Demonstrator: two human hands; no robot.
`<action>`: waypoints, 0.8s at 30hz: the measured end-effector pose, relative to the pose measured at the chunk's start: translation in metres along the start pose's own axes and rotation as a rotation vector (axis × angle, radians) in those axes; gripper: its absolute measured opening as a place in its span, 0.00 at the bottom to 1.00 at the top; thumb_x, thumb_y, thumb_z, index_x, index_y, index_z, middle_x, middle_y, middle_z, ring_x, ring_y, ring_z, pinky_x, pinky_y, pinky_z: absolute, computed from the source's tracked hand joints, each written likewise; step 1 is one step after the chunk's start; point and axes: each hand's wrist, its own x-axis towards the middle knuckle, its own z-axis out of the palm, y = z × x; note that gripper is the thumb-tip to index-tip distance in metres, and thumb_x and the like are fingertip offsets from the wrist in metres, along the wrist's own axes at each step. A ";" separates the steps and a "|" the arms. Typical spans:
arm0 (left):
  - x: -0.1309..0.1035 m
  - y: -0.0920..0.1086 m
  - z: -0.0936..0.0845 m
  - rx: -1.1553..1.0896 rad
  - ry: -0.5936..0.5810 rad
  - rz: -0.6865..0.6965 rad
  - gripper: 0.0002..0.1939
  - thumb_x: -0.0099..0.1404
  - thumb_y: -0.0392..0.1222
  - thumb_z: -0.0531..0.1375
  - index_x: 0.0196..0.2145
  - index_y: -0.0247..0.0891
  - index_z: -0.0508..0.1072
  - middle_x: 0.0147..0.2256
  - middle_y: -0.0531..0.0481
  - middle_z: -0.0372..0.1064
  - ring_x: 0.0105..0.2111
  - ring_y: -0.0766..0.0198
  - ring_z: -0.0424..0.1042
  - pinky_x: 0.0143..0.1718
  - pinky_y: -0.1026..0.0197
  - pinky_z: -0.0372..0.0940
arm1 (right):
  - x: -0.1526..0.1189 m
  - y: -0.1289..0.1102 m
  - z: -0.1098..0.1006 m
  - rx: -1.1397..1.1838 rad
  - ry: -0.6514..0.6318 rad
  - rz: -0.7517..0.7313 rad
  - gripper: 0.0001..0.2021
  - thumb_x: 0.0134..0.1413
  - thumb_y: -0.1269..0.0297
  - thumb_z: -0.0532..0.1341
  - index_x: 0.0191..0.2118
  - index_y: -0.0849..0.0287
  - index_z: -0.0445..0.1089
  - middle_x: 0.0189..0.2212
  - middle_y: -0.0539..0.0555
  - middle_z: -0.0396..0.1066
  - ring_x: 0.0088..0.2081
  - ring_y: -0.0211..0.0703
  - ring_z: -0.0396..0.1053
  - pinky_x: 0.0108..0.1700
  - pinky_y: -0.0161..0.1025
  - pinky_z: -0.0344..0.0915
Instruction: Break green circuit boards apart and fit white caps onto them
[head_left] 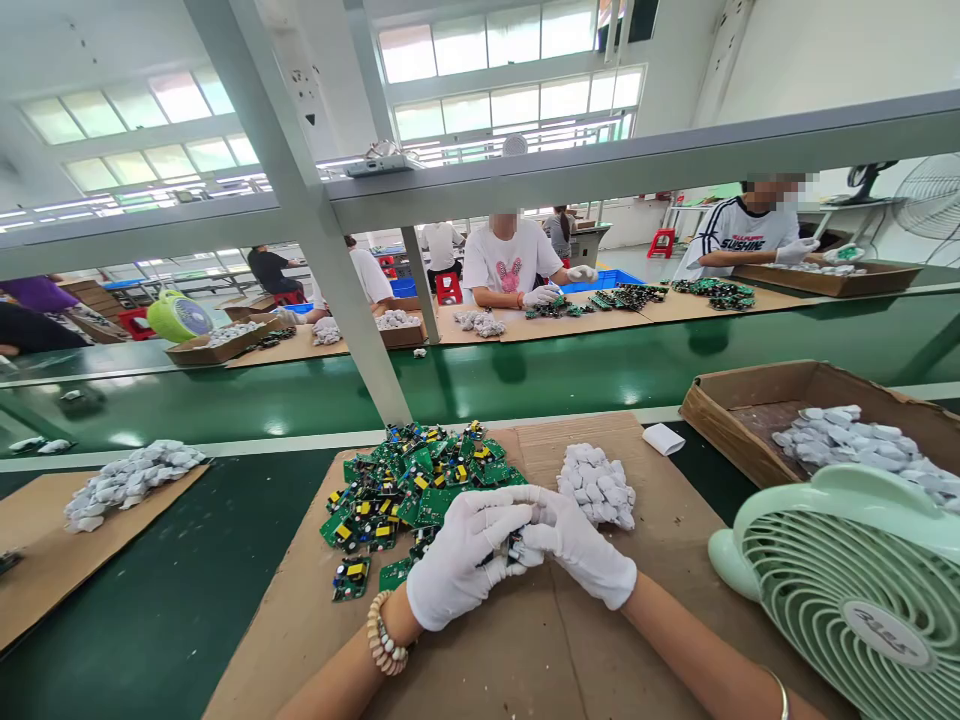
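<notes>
My left hand (466, 555) and my right hand (576, 548), both in white gloves, meet over the cardboard sheet. Between their curled fingers is a small circuit board (514, 547) with dark and white parts, mostly covered by the gloves. Left of and beyond my left hand lies a heap of green circuit boards (420, 480) with yellow and blue components. One separate circuit board (350, 578) rests at the heap's near edge. Just beyond my right hand is a pile of small white wrapped pieces (596, 485).
A pale green fan (862, 590) stands close on my right, before a cardboard box (720, 425) holding white pieces. A folded white paper (664, 439) lies near the sheet's far edge. A slanted metal post (360, 330) rises ahead. Across the green conveyor (480, 375), people work.
</notes>
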 end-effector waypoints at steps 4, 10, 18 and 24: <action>-0.007 0.003 -0.002 0.019 0.051 -0.125 0.29 0.61 0.39 0.59 0.58 0.44 0.54 0.48 0.42 0.68 0.50 0.56 0.65 0.48 0.50 0.64 | -0.002 -0.008 0.005 0.059 -0.034 0.024 0.20 0.38 0.74 0.61 0.43 0.59 0.70 0.22 0.46 0.67 0.23 0.32 0.58 0.26 0.32 0.57; -0.012 0.000 -0.006 -0.020 0.037 -0.195 0.28 0.60 0.42 0.59 0.57 0.44 0.58 0.50 0.42 0.66 0.50 0.55 0.64 0.50 0.49 0.62 | -0.003 -0.017 0.006 -0.001 -0.112 0.019 0.20 0.42 0.69 0.63 0.45 0.58 0.70 0.30 0.50 0.70 0.31 0.37 0.64 0.34 0.35 0.62; -0.002 0.000 -0.003 0.018 -0.028 -0.056 0.30 0.60 0.36 0.59 0.58 0.44 0.53 0.45 0.45 0.70 0.49 0.57 0.66 0.46 0.51 0.65 | 0.001 -0.003 0.001 -0.333 -0.019 -0.164 0.19 0.40 0.72 0.63 0.43 0.59 0.70 0.33 0.50 0.72 0.33 0.38 0.65 0.35 0.35 0.63; -0.007 0.005 -0.005 0.013 -0.011 -0.137 0.29 0.60 0.35 0.58 0.57 0.45 0.54 0.48 0.46 0.68 0.50 0.55 0.65 0.49 0.51 0.63 | -0.005 -0.006 0.003 -0.298 0.002 -0.126 0.17 0.45 0.69 0.61 0.45 0.56 0.68 0.32 0.49 0.71 0.31 0.37 0.65 0.34 0.36 0.63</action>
